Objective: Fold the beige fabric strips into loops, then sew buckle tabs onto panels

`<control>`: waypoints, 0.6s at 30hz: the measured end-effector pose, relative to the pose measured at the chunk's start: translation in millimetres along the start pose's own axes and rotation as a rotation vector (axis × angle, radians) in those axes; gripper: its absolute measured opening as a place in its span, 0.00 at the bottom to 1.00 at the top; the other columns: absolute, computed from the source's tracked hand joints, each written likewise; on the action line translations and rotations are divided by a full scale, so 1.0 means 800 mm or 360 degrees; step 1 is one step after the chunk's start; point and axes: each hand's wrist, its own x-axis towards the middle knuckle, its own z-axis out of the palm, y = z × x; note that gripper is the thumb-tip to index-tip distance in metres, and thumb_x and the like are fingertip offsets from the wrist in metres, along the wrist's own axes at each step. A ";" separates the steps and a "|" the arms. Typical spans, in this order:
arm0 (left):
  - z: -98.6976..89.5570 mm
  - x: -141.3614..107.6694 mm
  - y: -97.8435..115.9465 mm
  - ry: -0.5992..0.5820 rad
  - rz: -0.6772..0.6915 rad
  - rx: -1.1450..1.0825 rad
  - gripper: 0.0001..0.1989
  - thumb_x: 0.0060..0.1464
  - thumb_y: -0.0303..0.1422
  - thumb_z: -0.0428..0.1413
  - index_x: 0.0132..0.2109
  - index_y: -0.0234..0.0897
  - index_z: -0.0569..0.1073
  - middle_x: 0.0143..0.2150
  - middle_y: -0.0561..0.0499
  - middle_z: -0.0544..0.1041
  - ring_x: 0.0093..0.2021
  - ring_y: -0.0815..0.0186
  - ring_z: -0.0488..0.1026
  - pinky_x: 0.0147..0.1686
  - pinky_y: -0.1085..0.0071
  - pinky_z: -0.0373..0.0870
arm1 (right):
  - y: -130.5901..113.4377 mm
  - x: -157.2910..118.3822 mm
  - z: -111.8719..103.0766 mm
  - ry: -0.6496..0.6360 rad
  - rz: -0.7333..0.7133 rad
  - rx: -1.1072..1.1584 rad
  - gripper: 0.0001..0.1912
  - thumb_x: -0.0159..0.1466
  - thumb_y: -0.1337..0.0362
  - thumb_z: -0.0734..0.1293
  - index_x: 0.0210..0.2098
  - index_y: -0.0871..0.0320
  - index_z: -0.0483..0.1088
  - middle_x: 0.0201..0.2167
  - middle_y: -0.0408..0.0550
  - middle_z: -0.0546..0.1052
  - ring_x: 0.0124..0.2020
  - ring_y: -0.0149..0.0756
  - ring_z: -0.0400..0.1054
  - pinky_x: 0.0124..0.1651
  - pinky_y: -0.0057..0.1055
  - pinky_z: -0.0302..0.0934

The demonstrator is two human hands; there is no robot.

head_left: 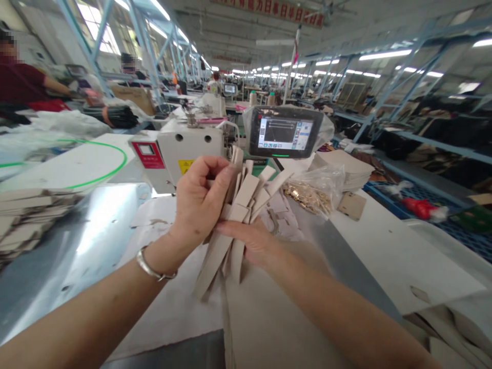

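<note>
A bundle of beige strips (234,218) fans out in front of the sewing machine, held up between both hands. My left hand (202,200), with a silver bangle at the wrist, pinches strips at the bundle's upper left side. My right hand (251,238) wraps round the lower middle of the bundle from the right, its thumb lying across the strips. Beneath the hands lie white paper (165,302) and a large beige sheet (277,312). The strips' loose ends point up and down beyond my fingers.
Behind the hands stand a white sewing machine (192,146) and a lit screen (284,133). To the right is a bag of gold metal parts (311,195). Stacked beige pieces (23,218) lie at left. A person (23,79) is at far left.
</note>
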 end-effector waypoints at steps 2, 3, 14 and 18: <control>0.006 0.000 -0.001 -0.0071 0.0003 -0.0157 0.11 0.64 0.41 0.54 0.43 0.38 0.72 0.32 0.55 0.73 0.30 0.72 0.69 0.31 0.76 0.67 | 0.001 0.002 0.001 0.0010 -0.0007 -0.0004 0.20 0.42 0.61 0.81 0.32 0.54 0.75 0.33 0.42 0.81 0.42 0.43 0.77 0.49 0.41 0.72; 0.004 -0.001 -0.001 -0.0155 0.0022 -0.0179 0.12 0.64 0.42 0.53 0.46 0.38 0.71 0.34 0.54 0.74 0.31 0.71 0.70 0.33 0.75 0.69 | 0.000 0.003 0.000 0.0033 -0.0006 0.0010 0.20 0.42 0.61 0.81 0.33 0.55 0.75 0.33 0.42 0.81 0.40 0.43 0.77 0.49 0.41 0.72; -0.106 -0.063 -0.115 -0.1350 0.0046 0.1408 0.21 0.61 0.44 0.48 0.45 0.35 0.78 0.47 0.37 0.82 0.47 0.47 0.78 0.51 0.54 0.72 | -0.021 0.012 -0.063 0.0308 0.0267 0.0207 0.15 0.43 0.64 0.78 0.29 0.59 0.75 0.27 0.44 0.80 0.30 0.36 0.75 0.37 0.32 0.73; -0.102 -0.068 -0.143 -0.1604 0.0101 0.1422 0.17 0.60 0.32 0.45 0.47 0.35 0.78 0.49 0.35 0.80 0.50 0.47 0.78 0.53 0.52 0.70 | -0.008 0.014 -0.062 0.0362 0.0354 0.0306 0.13 0.43 0.67 0.77 0.28 0.59 0.73 0.26 0.44 0.79 0.30 0.37 0.75 0.40 0.34 0.74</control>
